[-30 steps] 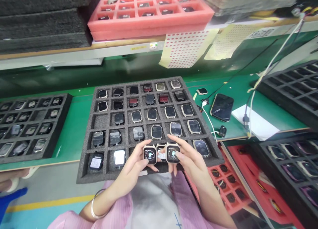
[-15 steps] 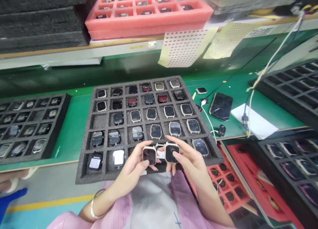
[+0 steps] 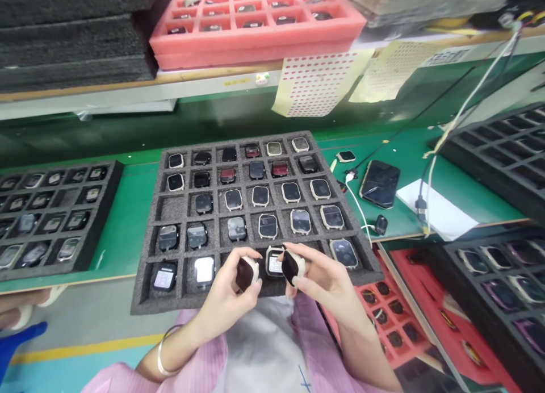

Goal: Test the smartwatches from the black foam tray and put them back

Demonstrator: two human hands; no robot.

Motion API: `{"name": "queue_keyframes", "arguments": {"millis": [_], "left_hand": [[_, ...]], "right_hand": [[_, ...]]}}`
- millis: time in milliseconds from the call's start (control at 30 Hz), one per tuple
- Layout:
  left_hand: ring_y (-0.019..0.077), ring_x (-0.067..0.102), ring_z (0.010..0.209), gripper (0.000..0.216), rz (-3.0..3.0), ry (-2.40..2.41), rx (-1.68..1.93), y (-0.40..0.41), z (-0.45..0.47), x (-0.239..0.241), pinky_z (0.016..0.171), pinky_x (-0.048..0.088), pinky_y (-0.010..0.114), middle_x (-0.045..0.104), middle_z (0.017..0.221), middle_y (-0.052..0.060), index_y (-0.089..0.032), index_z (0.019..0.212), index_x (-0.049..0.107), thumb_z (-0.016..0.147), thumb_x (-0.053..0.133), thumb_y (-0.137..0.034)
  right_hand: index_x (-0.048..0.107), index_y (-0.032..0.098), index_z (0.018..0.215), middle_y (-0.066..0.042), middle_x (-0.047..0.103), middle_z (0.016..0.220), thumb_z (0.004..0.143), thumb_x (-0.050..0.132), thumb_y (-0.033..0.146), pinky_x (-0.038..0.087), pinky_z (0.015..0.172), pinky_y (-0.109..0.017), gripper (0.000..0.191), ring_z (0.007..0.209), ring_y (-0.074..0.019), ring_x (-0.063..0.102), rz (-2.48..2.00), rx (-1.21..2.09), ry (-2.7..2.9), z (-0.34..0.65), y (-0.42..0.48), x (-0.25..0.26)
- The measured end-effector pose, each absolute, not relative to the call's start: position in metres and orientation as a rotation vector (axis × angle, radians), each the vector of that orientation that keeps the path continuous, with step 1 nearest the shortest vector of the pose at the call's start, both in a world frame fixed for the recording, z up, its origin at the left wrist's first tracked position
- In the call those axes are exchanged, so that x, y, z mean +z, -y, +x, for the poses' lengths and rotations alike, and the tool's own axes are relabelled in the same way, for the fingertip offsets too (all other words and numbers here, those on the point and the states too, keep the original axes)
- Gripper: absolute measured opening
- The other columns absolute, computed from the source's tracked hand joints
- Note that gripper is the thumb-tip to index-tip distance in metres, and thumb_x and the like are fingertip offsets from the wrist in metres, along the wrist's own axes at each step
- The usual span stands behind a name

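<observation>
My left hand (image 3: 232,282) grips a smartwatch case (image 3: 246,272) with a dark screen, turned so that its pale side edge shows. In my right hand (image 3: 319,274) is a second strapless smartwatch (image 3: 291,268), pinched between thumb and fingers and also tilted, its light rim visible. Both hands are above the front row of a dark grey foam tray (image 3: 170,209). Between them, a watch with a lit white screen (image 3: 275,261) sits in a slot. To the left in that row are another white-lit watch (image 3: 205,271) and a black watch with a pale label-like face (image 3: 164,276).
Another foam tray of watches (image 3: 108,194) stands at left, more dark trays (image 3: 468,279) at right. A black phone-like device (image 3: 380,183), white paper (image 3: 438,208) and cables lie on the green bench. Above, a shelf holds a pink foam tray (image 3: 259,49). A person's foot shows lower left.
Both held watches have been rotated from screens facing up to tilted sideways, and they are slightly farther apart. The lit watch between them shows more clearly.
</observation>
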State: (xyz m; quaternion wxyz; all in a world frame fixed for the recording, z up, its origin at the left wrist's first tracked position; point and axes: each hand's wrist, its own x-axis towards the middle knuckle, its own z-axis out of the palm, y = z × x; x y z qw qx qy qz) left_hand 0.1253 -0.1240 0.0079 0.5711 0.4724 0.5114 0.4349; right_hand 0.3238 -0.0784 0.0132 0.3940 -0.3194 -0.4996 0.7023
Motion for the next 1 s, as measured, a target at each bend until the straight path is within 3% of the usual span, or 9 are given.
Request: {"name": "queue_keyframes", "arguments": {"millis": [167,367,633,800,1000], "left_hand": [[0.0115,0.045,0.068,0.031,1.102,-1.186,1.033,0.1255,0.1268,0.008,0.061,0.04,0.021,0.045,0.085,-0.002,-0.024,0.111,0.046,0.083,0.055,-0.013],[0.0111,0.041,0.067,0.032,1.177,-1.189,0.942,0.1259,0.1238,0.009,0.061,0.036,0.02,0.044,0.078,-0.004,-0.023,0.107,0.047,0.08,0.053,-0.007],[0.0128,0.048,0.071,0.032,1.169,-1.208,0.984,0.1253,0.1247,0.0098,0.064,0.041,0.022,0.049,0.085,-0.001,-0.023,0.114,0.046,0.084,0.054,-0.015],[0.0117,0.043,0.065,0.03,1.154,-1.201,0.944,0.1263,0.1227,0.0086,0.06,0.038,0.021,0.045,0.078,-0.003,-0.022,0.109,0.048,0.081,0.054,-0.011],[0.0137,0.047,0.072,0.033,1.118,-1.202,1.017,0.1274,0.1236,0.0067,0.062,0.041,0.022,0.047,0.088,0.0,-0.024,0.113,0.047,0.082,0.054,-0.014]], "right_hand": [[0.065,0.028,0.118,-0.007,0.056,0.107,0.083,0.067,0.018,0.057,0.06,-0.028,0.037,0.063,-0.0124,0.065,-0.82,1.765,1.263,0.3231,0.0781,0.0147],[0.065,0.026,0.118,-0.007,0.053,0.107,0.084,0.065,0.018,0.057,0.055,-0.027,0.035,0.06,-0.013,0.066,-0.78,1.799,1.318,0.3276,0.0773,0.0123],[0.065,0.026,0.118,-0.008,0.056,0.109,0.083,0.067,0.022,0.057,0.058,-0.028,0.035,0.06,-0.0121,0.065,-0.842,1.73,1.283,0.3248,0.0819,0.0158],[0.067,0.023,0.116,-0.007,0.056,0.102,0.084,0.067,0.024,0.055,0.052,-0.025,0.032,0.056,-0.0113,0.063,-0.909,1.74,1.308,0.3254,0.0823,0.0182],[0.066,0.025,0.117,-0.007,0.057,0.102,0.083,0.067,0.022,0.056,0.059,-0.028,0.034,0.057,-0.0121,0.065,-0.85,1.689,1.325,0.325,0.0813,0.0177]]}}
